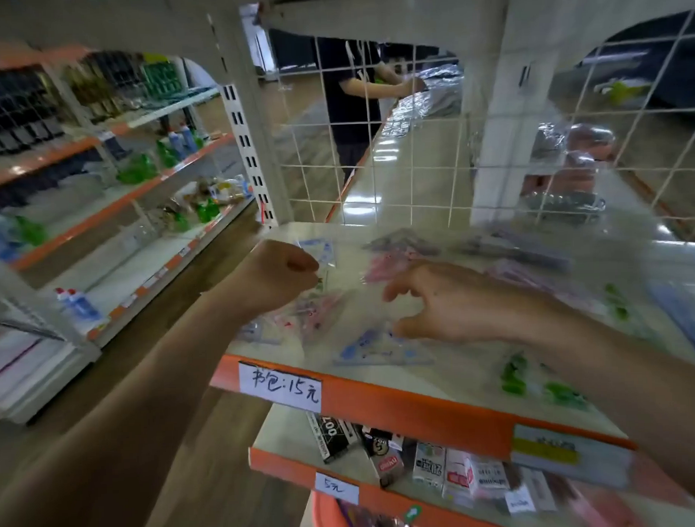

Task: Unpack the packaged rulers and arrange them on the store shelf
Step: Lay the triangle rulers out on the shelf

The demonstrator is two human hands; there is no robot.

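**Rulers spread under our hands on the shelf**

Our left hand [275,275] is curled tight, thumb and forefinger pinching the near corner of a clear wrapper [596,223], which billows away to the right of that hand and blurs much of what lies behind it. Our right hand [461,304] hovers with its fingers apart and loosely bent, holding nothing.

The loose rulers lie flat on the shelf [382,392]. A blue set square [380,351] sits just below the right fingertips, close to the shelf's front edge. Pink rulers [312,310] lie between our hands, just under the left fist. Green rulers [515,375] rest beneath the right wrist. Beyond the right hand more rulers show, too blurred through the wrapper for us to tell them apart.

A handwritten price label [281,386] sticks to the orange edge below the left wrist.
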